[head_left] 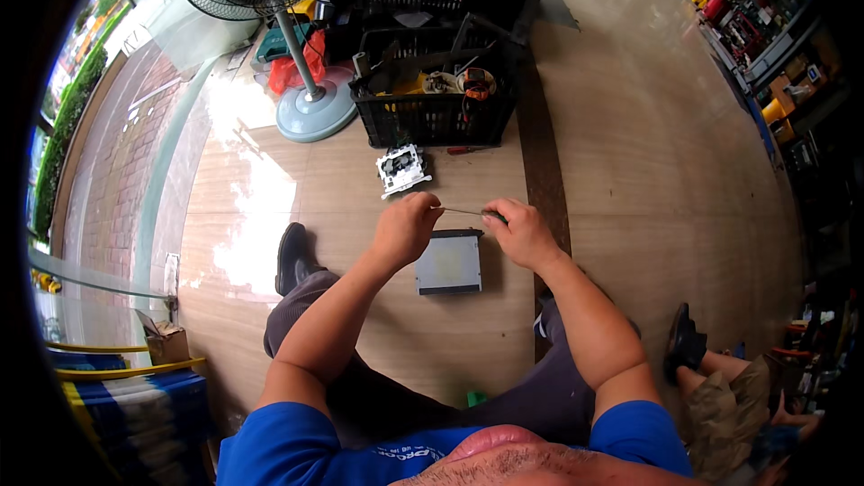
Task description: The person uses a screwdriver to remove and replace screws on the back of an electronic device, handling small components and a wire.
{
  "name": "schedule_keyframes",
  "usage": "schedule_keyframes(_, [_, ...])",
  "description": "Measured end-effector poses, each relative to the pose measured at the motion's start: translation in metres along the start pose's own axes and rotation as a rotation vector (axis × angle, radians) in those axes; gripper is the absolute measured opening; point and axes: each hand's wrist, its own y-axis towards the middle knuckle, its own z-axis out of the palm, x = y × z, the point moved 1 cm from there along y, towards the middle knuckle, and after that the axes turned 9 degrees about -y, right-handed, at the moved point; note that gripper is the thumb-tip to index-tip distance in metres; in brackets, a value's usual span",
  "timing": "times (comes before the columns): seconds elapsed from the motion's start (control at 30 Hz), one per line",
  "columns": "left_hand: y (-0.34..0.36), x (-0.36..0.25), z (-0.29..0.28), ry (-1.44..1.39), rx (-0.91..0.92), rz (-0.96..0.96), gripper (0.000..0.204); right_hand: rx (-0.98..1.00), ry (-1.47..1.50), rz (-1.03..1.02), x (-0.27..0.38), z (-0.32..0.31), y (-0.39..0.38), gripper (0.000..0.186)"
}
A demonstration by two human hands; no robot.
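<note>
A thin-shafted screwdriver lies level between my two hands, in front of me. My right hand is closed round its dark handle. At the other end, my left hand pinches the shaft near the tip; whether a small part is also between those fingers is too small to tell. On the floor just below the hands sits a flat grey metal box with a dark front edge, like a car stereo or disc unit. Beyond my left hand lies a white plastic frame with dark parts inside.
A black crate full of tools and parts stands ahead, a red-handled tool before it. Left of it is a standing fan on a round base. Another person's leg is at right. Stocked shelves line the far right.
</note>
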Motion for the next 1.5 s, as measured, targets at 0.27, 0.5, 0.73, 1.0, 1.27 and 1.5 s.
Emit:
schedule_keyframes(0.27, [-0.001,0.008,0.005,0.018,0.054,0.032,0.016,0.005,-0.004,-0.006,0.002,0.001,0.0,0.015])
schedule_keyframes(0.5, [-0.002,0.009,0.004,0.005,0.059,0.048,0.019,0.005,-0.013,-0.021,0.003,0.003,0.0,0.014])
schedule_keyframes(0.73, [-0.004,0.011,0.003,-0.004,0.059,0.06,0.019,0.004,-0.025,-0.044,0.002,0.006,-0.001,0.015])
schedule_keyframes(1.0, [-0.005,0.011,0.002,-0.016,0.055,0.087,0.02,0.015,-0.021,-0.034,0.0,0.008,-0.001,0.015])
schedule_keyframes(1.27, [-0.005,0.013,0.003,0.006,0.054,0.079,0.018,0.024,-0.016,-0.027,-0.001,0.009,0.0,0.015])
schedule_keyframes(1.5, [-0.005,0.014,0.003,0.002,0.049,0.098,0.017,0.017,-0.013,-0.034,0.0,0.01,0.0,0.015])
